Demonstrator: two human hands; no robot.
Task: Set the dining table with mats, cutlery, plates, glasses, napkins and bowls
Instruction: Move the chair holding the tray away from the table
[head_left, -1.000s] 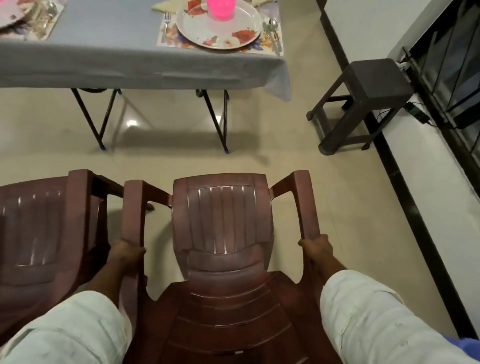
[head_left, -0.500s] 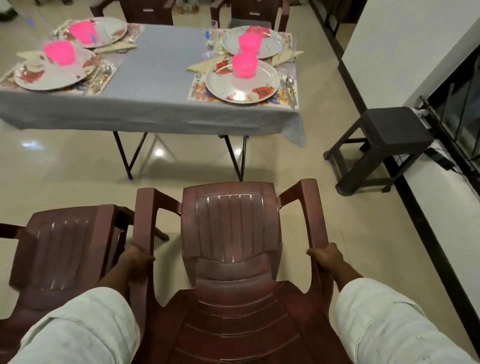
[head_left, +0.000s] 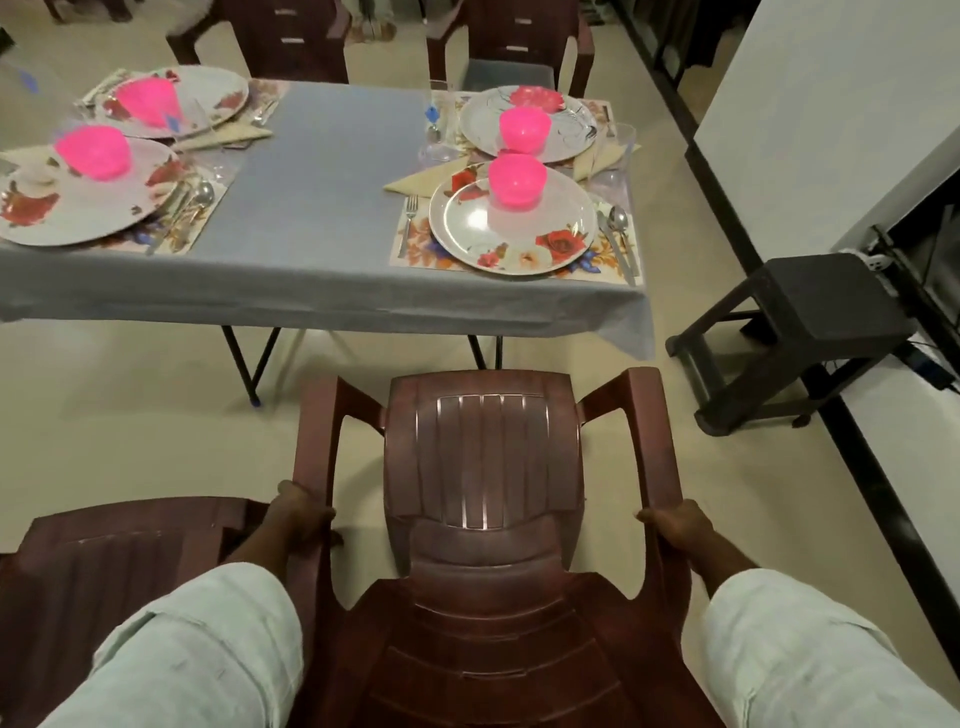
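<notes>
I hold a brown plastic armchair (head_left: 483, 467) tilted in front of me. My left hand (head_left: 298, 514) grips its left armrest and my right hand (head_left: 675, 525) grips its right armrest. Ahead stands the dining table (head_left: 322, 218) under a grey cloth. The near right setting has a floral mat (head_left: 415, 249), a flowered plate (head_left: 519, 234), a pink bowl (head_left: 517, 182), a fork (head_left: 409, 213), a spoon (head_left: 619, 218) and a folded napkin (head_left: 421, 182). Similar plates and pink bowls lie at the other places. A glass (head_left: 439, 124) stands mid-table.
A second brown chair (head_left: 114, 561) stands close at my left. Two more chairs (head_left: 291, 41) are at the table's far side. A dark stool (head_left: 810, 312) stands by the white wall at right. Pale floor lies between the held chair and the table.
The view has lifted and the table has come closer, so all the settings show now. The chair has moved forward with me; both hands keep their grip on the armrests.
</notes>
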